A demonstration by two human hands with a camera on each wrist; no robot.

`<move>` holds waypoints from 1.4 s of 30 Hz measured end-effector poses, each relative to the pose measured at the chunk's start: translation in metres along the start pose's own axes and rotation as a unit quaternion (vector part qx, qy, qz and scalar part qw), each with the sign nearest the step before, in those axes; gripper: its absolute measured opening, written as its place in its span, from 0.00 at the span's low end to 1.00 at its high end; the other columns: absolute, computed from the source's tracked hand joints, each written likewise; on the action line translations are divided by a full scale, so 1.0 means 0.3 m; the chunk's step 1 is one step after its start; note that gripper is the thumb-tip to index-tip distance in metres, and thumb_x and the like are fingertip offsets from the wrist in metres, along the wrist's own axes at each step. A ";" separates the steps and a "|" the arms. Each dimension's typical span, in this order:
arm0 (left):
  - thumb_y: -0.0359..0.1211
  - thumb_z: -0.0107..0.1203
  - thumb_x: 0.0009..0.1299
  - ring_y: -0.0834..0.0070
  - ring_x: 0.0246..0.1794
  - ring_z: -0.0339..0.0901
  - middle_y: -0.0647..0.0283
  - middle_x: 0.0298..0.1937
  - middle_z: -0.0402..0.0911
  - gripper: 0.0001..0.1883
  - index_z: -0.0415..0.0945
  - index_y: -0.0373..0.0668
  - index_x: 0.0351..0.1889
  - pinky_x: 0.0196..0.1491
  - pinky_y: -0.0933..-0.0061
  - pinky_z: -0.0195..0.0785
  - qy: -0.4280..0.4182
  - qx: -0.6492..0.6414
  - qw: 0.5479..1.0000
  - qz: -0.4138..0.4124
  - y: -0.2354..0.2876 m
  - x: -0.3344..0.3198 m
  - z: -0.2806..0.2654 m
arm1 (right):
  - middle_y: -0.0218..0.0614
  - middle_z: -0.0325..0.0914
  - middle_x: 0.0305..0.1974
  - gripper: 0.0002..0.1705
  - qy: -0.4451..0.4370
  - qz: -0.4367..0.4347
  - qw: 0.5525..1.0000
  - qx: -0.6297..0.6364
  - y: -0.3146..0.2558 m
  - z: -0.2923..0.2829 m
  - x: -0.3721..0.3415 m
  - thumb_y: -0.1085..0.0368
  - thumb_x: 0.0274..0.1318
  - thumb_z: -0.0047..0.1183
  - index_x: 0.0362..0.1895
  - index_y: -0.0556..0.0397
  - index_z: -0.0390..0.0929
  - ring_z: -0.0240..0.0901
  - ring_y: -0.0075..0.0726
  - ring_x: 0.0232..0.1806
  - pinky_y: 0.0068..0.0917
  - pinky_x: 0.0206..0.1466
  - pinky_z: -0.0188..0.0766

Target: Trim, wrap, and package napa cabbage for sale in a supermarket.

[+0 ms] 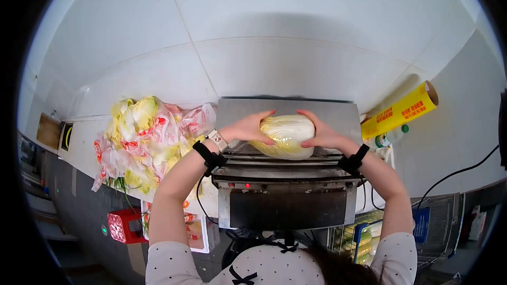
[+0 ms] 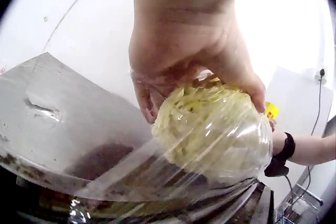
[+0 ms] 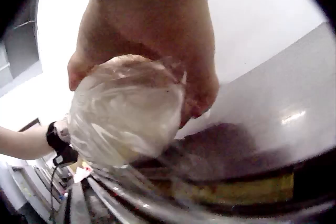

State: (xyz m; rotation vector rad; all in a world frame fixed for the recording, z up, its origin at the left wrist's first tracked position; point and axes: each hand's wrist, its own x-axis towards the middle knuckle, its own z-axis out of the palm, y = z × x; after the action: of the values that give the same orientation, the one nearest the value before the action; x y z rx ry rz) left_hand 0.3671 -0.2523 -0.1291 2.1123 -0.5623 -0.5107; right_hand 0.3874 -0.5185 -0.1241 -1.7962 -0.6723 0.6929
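Leaves (image 1: pixel 145 111) lie left of the metal machine (image 1: pixel 338 112), near whose front edge my left hand (image 1: pixel 247 128), spread wide, curls round one end of the film-wrapped cabbage (image 1: pixel 288 136) and my right hand (image 1: pixel 324 135), equally wide, grips the other.

Seamed white wall (image 1: pixel 132 16) ahead; dark grey floor (image 1: pixel 87 214) lower left; white counter (image 1: pixel 84 140) against wall.

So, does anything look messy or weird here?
Yes: on the left, loose cabbage leaves and crumpled plastic bags lie in a jumbled heap on the counter, and some seem to hang over its edge, which looks untidy. The wrapped cabbage looks fine, with no damage showing.
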 end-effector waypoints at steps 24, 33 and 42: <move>0.46 0.46 0.67 0.81 0.44 0.72 0.64 0.47 0.74 0.25 0.66 0.37 0.53 0.47 0.81 0.64 -0.165 -0.334 0.904 -0.207 0.180 -0.324 0.234 | 0.35 0.71 0.49 0.31 0.047 0.201 0.936 0.284 -0.156 0.354 -0.421 0.44 0.62 0.33 0.55 0.59 0.64 0.67 0.25 0.47 0.25 0.49 0.64; 0.51 0.45 0.66 0.81 0.44 0.73 0.64 0.48 0.75 0.27 0.67 0.38 0.53 0.48 0.81 0.65 -0.133 -0.392 0.871 -0.267 0.149 -0.412 0.382 | 0.43 0.63 0.57 0.44 0.032 0.255 0.909 0.328 0.018 0.478 -0.484 0.30 0.54 0.29 0.61 0.52 0.58 0.63 0.40 0.56 0.38 0.56 0.61; 0.53 0.48 0.64 0.80 0.38 0.76 0.64 0.44 0.77 0.28 0.68 0.40 0.51 0.42 0.81 0.69 -0.185 -0.400 0.837 -0.324 0.084 -0.453 0.439 | 0.38 0.62 0.59 0.41 0.011 0.335 0.832 0.442 -0.024 0.608 -0.569 0.30 0.55 0.26 0.62 0.44 0.58 0.61 0.40 0.58 0.43 0.59 0.56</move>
State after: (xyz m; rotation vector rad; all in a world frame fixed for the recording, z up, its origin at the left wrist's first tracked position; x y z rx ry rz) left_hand 0.1797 -0.2739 -0.1586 1.3287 0.2038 -1.2992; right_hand 0.1384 -0.5265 -0.1452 -1.1024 0.3410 1.1967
